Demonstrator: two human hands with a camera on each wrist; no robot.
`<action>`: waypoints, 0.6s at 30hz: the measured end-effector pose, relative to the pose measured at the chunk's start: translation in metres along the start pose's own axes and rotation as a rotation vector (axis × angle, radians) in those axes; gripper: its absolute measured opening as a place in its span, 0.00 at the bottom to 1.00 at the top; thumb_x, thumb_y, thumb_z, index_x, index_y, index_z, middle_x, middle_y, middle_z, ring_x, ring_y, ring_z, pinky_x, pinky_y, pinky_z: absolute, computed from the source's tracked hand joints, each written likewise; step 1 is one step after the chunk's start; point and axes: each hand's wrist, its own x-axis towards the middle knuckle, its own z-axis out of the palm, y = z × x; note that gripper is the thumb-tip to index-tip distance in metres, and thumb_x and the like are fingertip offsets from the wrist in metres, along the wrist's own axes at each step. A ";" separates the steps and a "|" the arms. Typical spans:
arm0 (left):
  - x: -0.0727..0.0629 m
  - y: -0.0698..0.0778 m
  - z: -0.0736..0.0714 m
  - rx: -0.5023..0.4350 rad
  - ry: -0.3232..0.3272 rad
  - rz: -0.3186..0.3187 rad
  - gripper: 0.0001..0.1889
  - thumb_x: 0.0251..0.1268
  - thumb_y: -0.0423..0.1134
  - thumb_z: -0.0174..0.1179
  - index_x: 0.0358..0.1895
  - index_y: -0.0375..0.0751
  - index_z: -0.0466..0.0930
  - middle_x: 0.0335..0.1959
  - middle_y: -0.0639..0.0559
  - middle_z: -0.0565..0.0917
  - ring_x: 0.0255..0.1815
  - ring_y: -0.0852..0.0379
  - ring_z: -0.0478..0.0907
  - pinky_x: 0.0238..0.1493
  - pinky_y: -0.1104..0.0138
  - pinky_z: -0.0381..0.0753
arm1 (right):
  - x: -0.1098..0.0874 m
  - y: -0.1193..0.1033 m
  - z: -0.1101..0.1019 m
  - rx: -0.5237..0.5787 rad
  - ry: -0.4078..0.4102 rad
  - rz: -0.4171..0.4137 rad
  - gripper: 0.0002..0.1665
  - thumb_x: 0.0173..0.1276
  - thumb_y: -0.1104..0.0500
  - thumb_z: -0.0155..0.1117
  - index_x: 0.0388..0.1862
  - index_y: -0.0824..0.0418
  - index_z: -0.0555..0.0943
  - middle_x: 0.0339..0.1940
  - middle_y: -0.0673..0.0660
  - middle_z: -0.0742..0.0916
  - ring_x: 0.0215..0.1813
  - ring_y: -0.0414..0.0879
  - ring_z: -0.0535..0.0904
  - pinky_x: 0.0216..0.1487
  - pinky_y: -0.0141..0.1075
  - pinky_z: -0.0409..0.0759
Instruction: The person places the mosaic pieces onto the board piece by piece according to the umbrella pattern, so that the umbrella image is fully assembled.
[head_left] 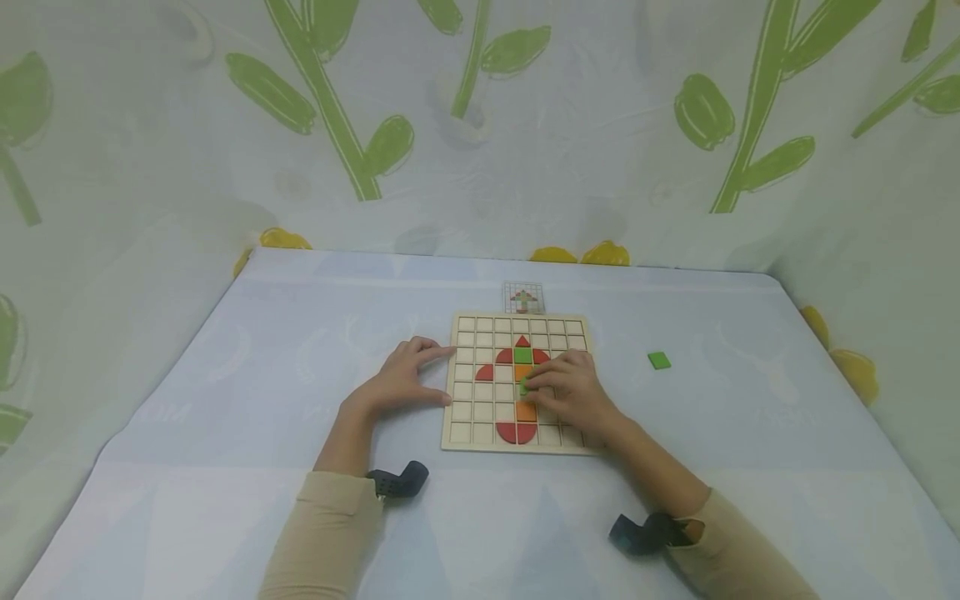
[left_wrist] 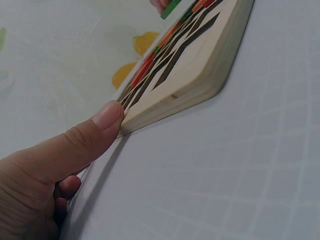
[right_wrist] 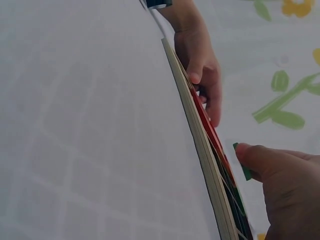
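A wooden grid board (head_left: 462, 417) lies on the table with red, orange and green pieces in its cells. My left hand (head_left: 401, 375) touches its left edge, thumb and forefinger spread apart; in the left wrist view the thumb (left_wrist: 107, 116) presses at the board's corner. Between thumb and fingers my right hand (head_left: 573, 392) pinches a green tile (right_wrist: 243, 161), held tilted just above the board's middle column. An orange square (head_left: 526, 412) sits below that spot, and red quarter-circles (head_left: 507, 432) form the bottom of the column. The right hand covers part of the board's right side.
A small pattern card (head_left: 523, 297) lies against the board's far edge. To the right of the board, a loose green square (head_left: 659, 360) rests on the pale tablecloth. A lone red quarter-circle (head_left: 485, 372) sits on the board left of the column.
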 end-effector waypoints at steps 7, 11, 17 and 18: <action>0.000 0.000 -0.001 0.003 0.002 0.001 0.43 0.44 0.54 0.72 0.68 0.53 0.67 0.62 0.48 0.66 0.62 0.49 0.60 0.63 0.50 0.62 | -0.001 0.003 0.005 -0.021 -0.065 0.016 0.09 0.48 0.59 0.77 0.31 0.56 0.88 0.36 0.49 0.88 0.42 0.46 0.71 0.50 0.46 0.60; 0.000 0.000 -0.001 -0.001 -0.002 -0.001 0.43 0.44 0.53 0.72 0.68 0.53 0.67 0.62 0.48 0.66 0.62 0.48 0.60 0.63 0.50 0.62 | -0.001 0.003 0.005 -0.011 -0.089 0.012 0.08 0.50 0.58 0.76 0.30 0.56 0.88 0.36 0.49 0.88 0.42 0.46 0.71 0.50 0.45 0.61; 0.000 0.000 0.000 -0.007 -0.004 -0.004 0.43 0.44 0.52 0.73 0.68 0.53 0.67 0.61 0.48 0.66 0.62 0.49 0.60 0.64 0.51 0.61 | 0.000 0.003 0.006 -0.013 -0.102 0.019 0.07 0.50 0.59 0.76 0.30 0.56 0.88 0.36 0.48 0.88 0.42 0.45 0.72 0.50 0.45 0.62; 0.000 0.000 0.000 -0.007 -0.004 -0.004 0.43 0.44 0.52 0.73 0.68 0.53 0.67 0.61 0.48 0.66 0.62 0.49 0.60 0.64 0.51 0.61 | 0.000 0.003 0.006 -0.014 -0.101 0.018 0.07 0.50 0.58 0.76 0.30 0.56 0.88 0.36 0.48 0.88 0.43 0.45 0.72 0.50 0.45 0.62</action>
